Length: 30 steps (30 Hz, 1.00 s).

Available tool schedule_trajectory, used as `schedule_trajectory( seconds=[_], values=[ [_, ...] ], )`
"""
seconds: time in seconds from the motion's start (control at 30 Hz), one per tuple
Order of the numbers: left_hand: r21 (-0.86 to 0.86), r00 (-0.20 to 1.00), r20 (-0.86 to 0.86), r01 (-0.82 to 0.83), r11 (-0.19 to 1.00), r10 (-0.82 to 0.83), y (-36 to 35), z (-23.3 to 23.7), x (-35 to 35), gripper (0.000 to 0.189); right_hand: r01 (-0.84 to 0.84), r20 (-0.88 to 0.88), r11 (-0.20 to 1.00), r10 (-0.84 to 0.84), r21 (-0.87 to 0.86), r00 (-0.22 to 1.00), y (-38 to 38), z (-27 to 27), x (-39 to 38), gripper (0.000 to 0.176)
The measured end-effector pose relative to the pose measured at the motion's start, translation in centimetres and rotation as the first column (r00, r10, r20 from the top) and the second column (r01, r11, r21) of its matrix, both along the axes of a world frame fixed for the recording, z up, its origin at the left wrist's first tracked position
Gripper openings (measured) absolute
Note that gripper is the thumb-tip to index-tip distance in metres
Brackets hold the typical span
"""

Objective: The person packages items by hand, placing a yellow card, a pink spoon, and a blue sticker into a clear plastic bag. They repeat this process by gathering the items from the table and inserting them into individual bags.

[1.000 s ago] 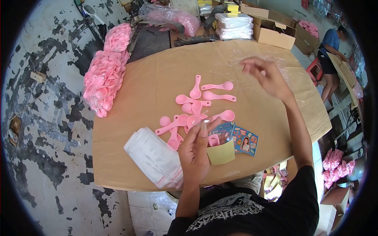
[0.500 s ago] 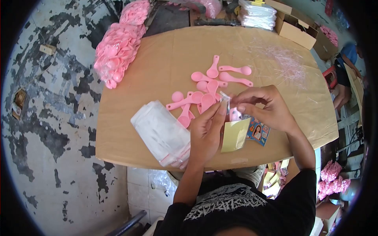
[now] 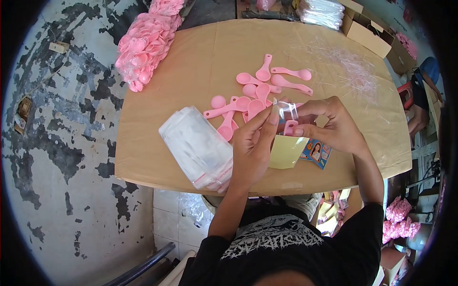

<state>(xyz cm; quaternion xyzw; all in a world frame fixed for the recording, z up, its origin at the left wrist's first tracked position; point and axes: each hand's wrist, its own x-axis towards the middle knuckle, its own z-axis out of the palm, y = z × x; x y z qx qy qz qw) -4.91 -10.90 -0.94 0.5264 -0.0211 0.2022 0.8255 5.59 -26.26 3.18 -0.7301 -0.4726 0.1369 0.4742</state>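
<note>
The left hand [image 3: 257, 143] pinches the clear bag [image 3: 287, 110] between nearly closed thumb and fingers. The right hand [image 3: 336, 126], loosely curled, has its thumb against the bag by the pink spoon [image 3: 289, 127]. Above the table [image 3: 191, 71], the bag's long axis runs away from the person, yellow card [image 3: 286, 152] nearest.

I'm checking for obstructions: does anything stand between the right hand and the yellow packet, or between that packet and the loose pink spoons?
Nothing visible separates the right hand from the yellow packet; its thumb is at the pink handle. Toward the loose pink spoons, the left hand stands between.
</note>
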Motion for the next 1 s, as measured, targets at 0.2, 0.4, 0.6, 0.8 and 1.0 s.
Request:
schedule_trajectory(
  seconds=[0.2, 0.4, 0.6, 0.8, 1.0],
  values=[
    [0.016, 1.000, 0.004, 0.023, 1.000, -0.023, 0.1, 0.5, 0.2, 0.036, -0.061, 0.067, 0.998, 0.061, -0.002, 0.996, 0.3, 0.9, -0.6, 0.022],
    [0.124, 0.996, -0.089, 0.000, 0.992, 0.011, 0.3, -0.1, 0.1, 0.039, -0.050, -0.048, 0.999, 0.050, 0.007, 0.998, 0.3, 0.2, -0.3, 0.019],
    [0.104, 1.000, -0.016, 0.006, 0.995, -0.005, 0.2, -0.1, 0.2, 0.039, -0.040, 0.001, 0.999, 0.040, 0.008, 0.999, 0.4, 0.0, -0.3, 0.019],
    [0.006, 0.999, -0.042, 0.007, 1.000, -0.007, 0.0, 0.0, 0.2, 0.036, 0.007, -0.054, 0.999, -0.004, 0.050, 0.999, 0.2, 0.1, -0.4, 0.019],
    [0.005, 0.998, -0.056, 0.017, 1.000, -0.016, -0.3, -0.1, 0.2, 0.036, 0.035, -0.197, 0.992, -0.011, 0.122, 0.980, -0.1, -0.1, -0.7, 0.017]
  ],
)
